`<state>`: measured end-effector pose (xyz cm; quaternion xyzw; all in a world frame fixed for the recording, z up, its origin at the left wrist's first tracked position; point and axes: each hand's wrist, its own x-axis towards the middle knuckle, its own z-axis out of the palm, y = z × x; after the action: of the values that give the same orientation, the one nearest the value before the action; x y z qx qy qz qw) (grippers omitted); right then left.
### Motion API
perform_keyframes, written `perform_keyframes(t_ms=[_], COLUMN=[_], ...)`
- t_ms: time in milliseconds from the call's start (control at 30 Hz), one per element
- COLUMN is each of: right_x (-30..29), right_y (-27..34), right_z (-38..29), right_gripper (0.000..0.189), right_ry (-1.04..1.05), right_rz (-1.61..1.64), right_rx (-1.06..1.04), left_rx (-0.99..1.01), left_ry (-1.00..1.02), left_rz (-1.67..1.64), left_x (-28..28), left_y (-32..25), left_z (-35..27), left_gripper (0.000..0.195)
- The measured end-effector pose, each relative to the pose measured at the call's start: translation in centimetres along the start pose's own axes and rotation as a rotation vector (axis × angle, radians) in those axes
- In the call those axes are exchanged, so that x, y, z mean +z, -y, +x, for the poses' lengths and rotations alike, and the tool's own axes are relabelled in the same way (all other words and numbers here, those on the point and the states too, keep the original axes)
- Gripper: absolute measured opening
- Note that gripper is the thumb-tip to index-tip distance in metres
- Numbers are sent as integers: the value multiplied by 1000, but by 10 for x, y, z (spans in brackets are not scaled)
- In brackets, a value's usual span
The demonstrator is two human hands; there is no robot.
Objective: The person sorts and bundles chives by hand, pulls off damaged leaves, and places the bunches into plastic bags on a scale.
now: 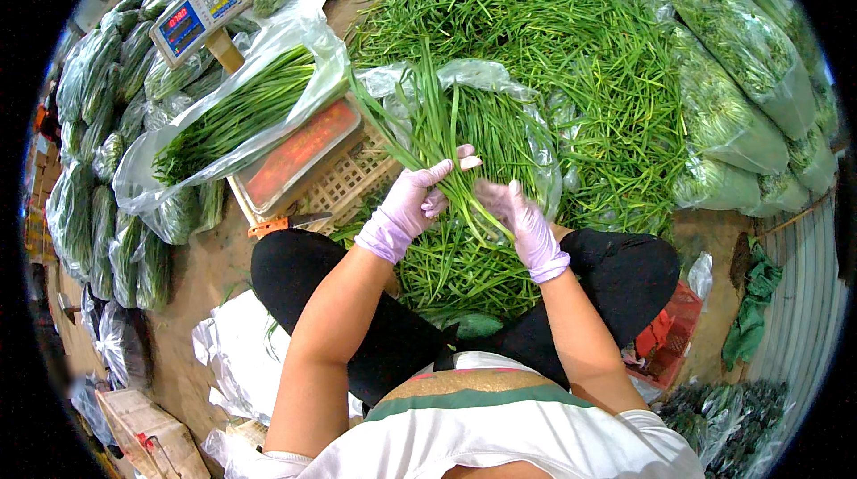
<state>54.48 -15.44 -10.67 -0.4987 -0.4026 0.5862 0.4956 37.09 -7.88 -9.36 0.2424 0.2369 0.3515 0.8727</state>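
My left hand [418, 201], in a thin pale purple glove, grips a small bunch of long green leaf vegetables, probably garlic chives [428, 121]. The leaves point away from me and the pale stem ends towards me. My right hand [519, 218], gloved alike and slightly blurred, is beside the stem ends with its fingers apart. Beyond my hands, more leaves lie in an opened clear plastic bag [546, 164]. Loose leaves [622, 104] are heaped around it and between my legs. At the left, a filled clear bag [134, 178] of leaves lies on a digital scale [301, 154] with a lit display [181, 27].
An orange-handled knife [271, 226] lies by a cream plastic crate [361, 171]. Packed bags of greens [80, 211] are stacked at the left, larger ones [730, 104] at the right. A red crate [676, 338] stands beside my right knee, white plastic sheeting [248, 345] behind my left.
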Motion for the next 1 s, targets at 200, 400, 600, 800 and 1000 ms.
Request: perform_keyframes(t_ms=[200, 400, 600, 800, 1000], right_x=[17, 21, 38, -15, -31], right_y=[1, -24, -16, -16, -5], right_z=[-14, 5, -19, -11, 13], right_gripper=[32, 21, 25, 27, 24], right_ry=[158, -128, -6, -76, -189], right_rz=[-182, -1099, -1386, -191, -47], right_rx=[112, -103, -111, 69, 166], left_rx=[-14, -148, -182, -157, -93], left_ry=[-194, -305, -152, -95, 2], left_rz=[42, 185, 91, 191, 67], left_x=[-10, -13, -21, -19, -4], left_y=[12, 64, 64, 60, 30], left_z=[9, 2, 0, -1, -16], left_gripper=[35, 35, 30, 36, 51])
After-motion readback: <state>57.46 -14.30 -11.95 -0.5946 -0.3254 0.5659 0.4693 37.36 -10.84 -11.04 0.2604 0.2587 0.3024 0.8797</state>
